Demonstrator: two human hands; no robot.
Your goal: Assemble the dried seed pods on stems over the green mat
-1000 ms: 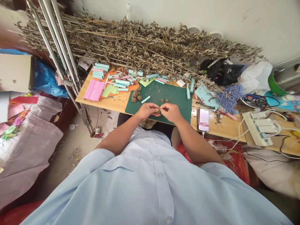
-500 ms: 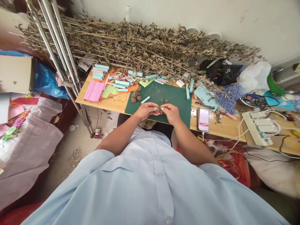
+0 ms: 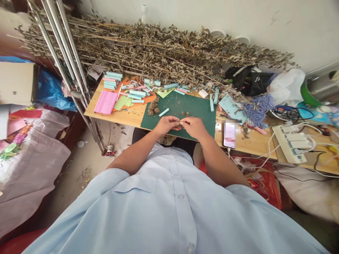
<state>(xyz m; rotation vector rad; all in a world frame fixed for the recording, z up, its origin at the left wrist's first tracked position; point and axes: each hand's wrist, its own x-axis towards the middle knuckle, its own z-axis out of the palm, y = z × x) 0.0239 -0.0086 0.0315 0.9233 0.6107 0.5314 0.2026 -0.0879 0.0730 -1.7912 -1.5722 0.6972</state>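
Over the near edge of a green cutting mat point(image 3: 197, 106), my left hand point(image 3: 166, 125) and my right hand point(image 3: 195, 127) meet fingertip to fingertip. Pinched between them is a small clump of dried leaves point(image 3: 179, 125), mostly covered by the fingers. Several brown balls of dried leaves point(image 3: 153, 107) are heaped on the mat's left side. Beside them lies a short light-blue paper roll point(image 3: 164, 112). Two or so small leaf bits point(image 3: 187, 114) rest just beyond my right hand.
Long dried leafy stalks point(image 3: 148, 49) stretch across the back of the table. Blue and pink paper rolls point(image 3: 136, 94) lie at left, near pink paper point(image 3: 106, 102). On the right are a phone point(image 3: 229, 135), purple cord point(image 3: 258, 107) and a power strip point(image 3: 290, 144). Metal poles point(image 3: 70, 63) stand at left.
My right hand has shifted slightly and its fingers now cover more of the leaf clump. My left hand stays nearly in place.
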